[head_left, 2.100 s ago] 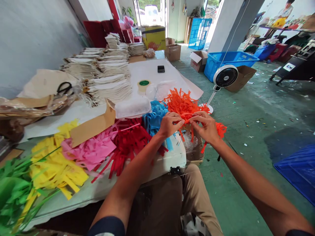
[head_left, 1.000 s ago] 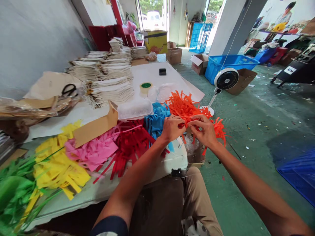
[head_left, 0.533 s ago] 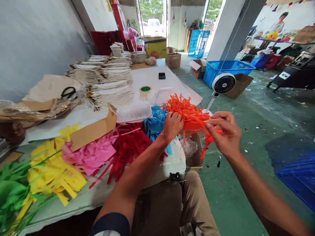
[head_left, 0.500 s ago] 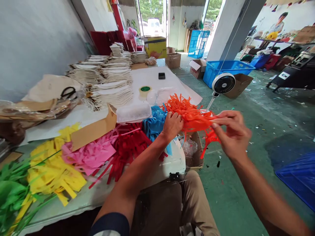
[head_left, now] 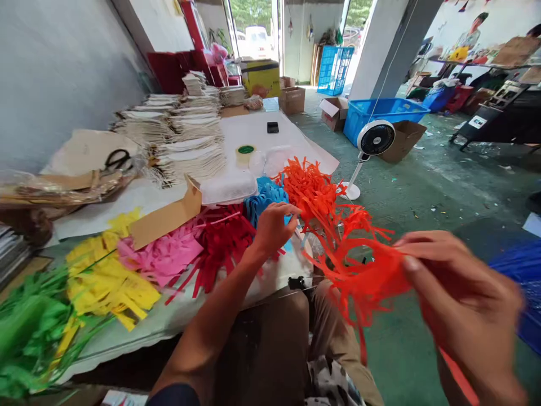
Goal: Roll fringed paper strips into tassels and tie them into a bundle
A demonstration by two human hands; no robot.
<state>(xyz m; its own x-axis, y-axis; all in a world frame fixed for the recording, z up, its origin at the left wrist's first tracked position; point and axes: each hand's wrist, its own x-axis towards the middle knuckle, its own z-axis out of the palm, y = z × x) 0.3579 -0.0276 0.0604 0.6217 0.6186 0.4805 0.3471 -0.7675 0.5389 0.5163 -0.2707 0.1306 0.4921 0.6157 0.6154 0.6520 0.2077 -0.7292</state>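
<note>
My right hand pinches the end of an orange fringed strip, which hangs in loose strands over my lap. My left hand is above the table edge with its fingers pressed together; whether anything is between them I cannot make out. Just beyond it lies a heap of orange fringe. Blue fringe lies behind my left hand. Further left are dark red fringe, pink fringe, yellow fringe and green fringe.
A folded cardboard piece lies over the pink fringe, beside a clear plastic tray. Stacked pale sheets, scissors, a tape roll and a phone-like black item are behind. A small fan stands at right.
My right hand has moved right and toward me, drawing an orange strip away from the heap. My left hand has come off the orange heap and shifted slightly left.
</note>
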